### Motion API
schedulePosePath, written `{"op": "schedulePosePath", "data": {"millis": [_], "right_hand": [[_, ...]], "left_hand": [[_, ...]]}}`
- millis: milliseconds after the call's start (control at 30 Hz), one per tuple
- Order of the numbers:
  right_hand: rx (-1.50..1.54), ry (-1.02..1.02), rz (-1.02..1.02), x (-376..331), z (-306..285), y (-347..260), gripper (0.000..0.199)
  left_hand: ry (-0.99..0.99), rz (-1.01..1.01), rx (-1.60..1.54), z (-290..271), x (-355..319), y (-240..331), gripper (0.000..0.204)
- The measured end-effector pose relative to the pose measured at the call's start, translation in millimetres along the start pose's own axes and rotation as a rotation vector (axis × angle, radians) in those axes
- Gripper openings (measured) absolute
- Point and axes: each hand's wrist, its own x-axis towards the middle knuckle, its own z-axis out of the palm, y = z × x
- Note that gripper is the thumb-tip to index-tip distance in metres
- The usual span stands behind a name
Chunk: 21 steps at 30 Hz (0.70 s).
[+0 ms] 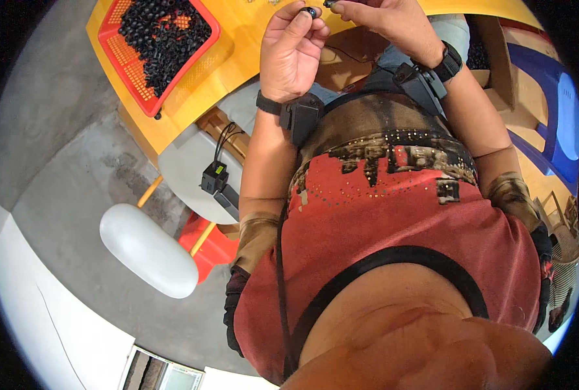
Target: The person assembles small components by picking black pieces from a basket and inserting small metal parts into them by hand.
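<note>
At the top of the head view, over the near edge of the yellow table (pixel 241 36), both my hands are raised close together. My left hand (pixel 295 55) is closed, pinching a small round black part (pixel 309 12) between thumb and fingers. My right hand (pixel 393 25) is also closed, its thumb and fingertip on a tiny dark piece (pixel 329 3) just right of that part. What kind of piece this is cannot be made out. Left of my hands, a red-orange plastic basket (pixel 133 62) holds many small black parts (pixel 163 49) in a heap.
One loose black part (pixel 157 116) lies by the basket's near corner. A pale grey chair (pixel 150 250) with yellow legs stands at left, a red plastic thing (pixel 211 250) beside it. To my right are a blue plastic chair (pixel 566 117) and a cardboard box (pixel 502 62).
</note>
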Motion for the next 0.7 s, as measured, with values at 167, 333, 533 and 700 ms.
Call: {"op": "schedulePosePath", "data": {"millis": [167, 333, 533, 700], "right_hand": [[0.003, -0.01, 0.081, 1.7, -1.2, 1.0, 0.013], [0.098, -0.016, 0.083, 3.8, 0.4, 5.4, 0.013], [0.222, -0.032, 0.12, 3.7, 0.8, 5.5, 0.012], [0.221, -0.041, 0.106, 2.4, 3.3, 5.7, 0.011]], "left_hand": [[-0.011, -0.012, -0.011, 3.4, 2.6, 0.9, 0.018], [-0.001, 0.0, -0.013, 1.7, 3.6, 0.9, 0.018], [0.022, -0.002, -0.02, 0.6, 3.7, -0.5, 0.019], [0.013, 0.013, 0.008, -0.1, 5.3, -2.2, 0.019]]}}
